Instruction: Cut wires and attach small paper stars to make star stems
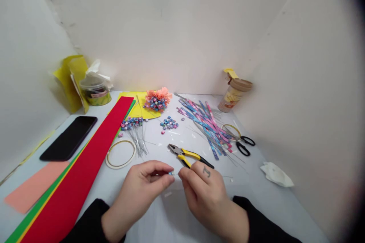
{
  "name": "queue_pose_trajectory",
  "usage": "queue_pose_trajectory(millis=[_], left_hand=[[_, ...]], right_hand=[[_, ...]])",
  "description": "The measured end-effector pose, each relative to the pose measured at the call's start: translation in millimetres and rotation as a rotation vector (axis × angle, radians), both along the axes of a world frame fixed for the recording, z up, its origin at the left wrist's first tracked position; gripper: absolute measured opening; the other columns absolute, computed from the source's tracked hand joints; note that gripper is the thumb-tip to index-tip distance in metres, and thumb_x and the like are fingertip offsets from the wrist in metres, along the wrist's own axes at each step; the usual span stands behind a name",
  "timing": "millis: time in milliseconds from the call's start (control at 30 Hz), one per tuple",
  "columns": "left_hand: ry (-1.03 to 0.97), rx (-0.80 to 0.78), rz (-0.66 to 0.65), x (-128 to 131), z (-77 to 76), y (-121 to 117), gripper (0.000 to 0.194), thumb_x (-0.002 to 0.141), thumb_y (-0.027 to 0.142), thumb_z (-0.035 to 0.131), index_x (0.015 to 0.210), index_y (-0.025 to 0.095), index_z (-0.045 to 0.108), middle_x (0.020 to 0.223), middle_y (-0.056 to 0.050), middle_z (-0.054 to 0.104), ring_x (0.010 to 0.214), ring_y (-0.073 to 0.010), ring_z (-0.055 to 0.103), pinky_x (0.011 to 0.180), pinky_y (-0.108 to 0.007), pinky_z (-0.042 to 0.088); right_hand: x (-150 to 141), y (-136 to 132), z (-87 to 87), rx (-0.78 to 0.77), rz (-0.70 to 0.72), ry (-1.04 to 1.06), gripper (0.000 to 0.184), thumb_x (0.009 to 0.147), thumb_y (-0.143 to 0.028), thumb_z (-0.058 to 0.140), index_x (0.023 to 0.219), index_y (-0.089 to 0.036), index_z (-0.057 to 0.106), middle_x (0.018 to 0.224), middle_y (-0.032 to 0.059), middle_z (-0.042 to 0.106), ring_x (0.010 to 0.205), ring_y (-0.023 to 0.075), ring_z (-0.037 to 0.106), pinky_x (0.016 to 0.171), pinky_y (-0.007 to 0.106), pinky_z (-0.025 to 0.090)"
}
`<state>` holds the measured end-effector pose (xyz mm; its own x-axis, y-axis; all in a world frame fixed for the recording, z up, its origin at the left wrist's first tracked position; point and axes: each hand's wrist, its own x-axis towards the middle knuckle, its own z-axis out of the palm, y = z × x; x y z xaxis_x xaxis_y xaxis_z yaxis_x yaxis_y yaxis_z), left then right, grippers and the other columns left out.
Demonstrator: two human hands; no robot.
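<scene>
Between thumb and fingertips, my left hand (pixel 145 184) pinches a small blue paper star (pixel 171 173). Close by on the right, my right hand (pixel 203 190) is closed with its fingertips together on a thin wire (pixel 176 174) that reaches toward the star. Just beyond my hands lie yellow and black pliers (pixel 188 154). Further back is a small pile of folded paper stars (pixel 169 122). More stars on wire stems (pixel 138 136) lie to the left of that pile.
Long red paper (pixel 94 159), a phone (pixel 70 138) and a tape roll (pixel 121 153) lie at left. Patterned paper strips (pixel 203 123), scissors (pixel 244 145), a brown-lidded cup (pixel 234 95) and a crumpled tissue (pixel 276 174) are at right. A coral paper flower (pixel 158 99) sits at the back.
</scene>
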<state>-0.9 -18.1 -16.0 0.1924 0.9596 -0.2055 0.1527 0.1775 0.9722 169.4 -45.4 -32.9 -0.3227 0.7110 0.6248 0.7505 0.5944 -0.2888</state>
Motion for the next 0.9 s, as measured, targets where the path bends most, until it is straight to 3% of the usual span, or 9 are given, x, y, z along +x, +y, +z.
queue_pose_trajectory(millis=[433, 667, 900], left_hand=[[-0.084, -0.065, 0.041, -2.3, -5.3, 1.0, 0.015, 0.065, 0.026, 0.075, 0.077, 0.018, 0.071, 0.075, -0.002, 0.073, 0.073, -0.0169, 0.066, 0.068, -0.024, 0.052], [-0.323, -0.263, 0.062, 1.2, -7.2, 3.0, 0.02, 0.066, 0.027, 0.077, 0.078, 0.016, 0.066, 0.066, 0.0, 0.07, 0.065, -0.0125, 0.064, 0.062, -0.02, 0.049], [-0.386, -0.359, 0.026, 3.6, -5.0, 1.0, 0.02, 0.066, 0.025, 0.077, 0.078, 0.015, 0.065, 0.066, 0.0, 0.069, 0.065, -0.0106, 0.063, 0.061, -0.019, 0.048]], right_hand=[[1.7, -0.9, 1.6, -0.025, -0.033, 0.017, 0.019, 0.086, -0.007, 0.046, 0.084, -0.017, 0.062, 0.065, 0.0016, 0.046, 0.059, 0.0137, 0.046, 0.056, 0.025, 0.035], [1.6, -3.3, 4.5, -0.02, -0.04, 0.032, 0.017, 0.087, -0.009, 0.048, 0.086, -0.017, 0.063, 0.063, 0.0005, 0.045, 0.057, 0.0132, 0.045, 0.055, 0.025, 0.034], [1.4, -4.2, 5.1, -0.011, -0.055, 0.012, 0.016, 0.087, -0.01, 0.049, 0.085, -0.017, 0.063, 0.063, 0.0006, 0.045, 0.058, 0.0136, 0.045, 0.056, 0.026, 0.034]])
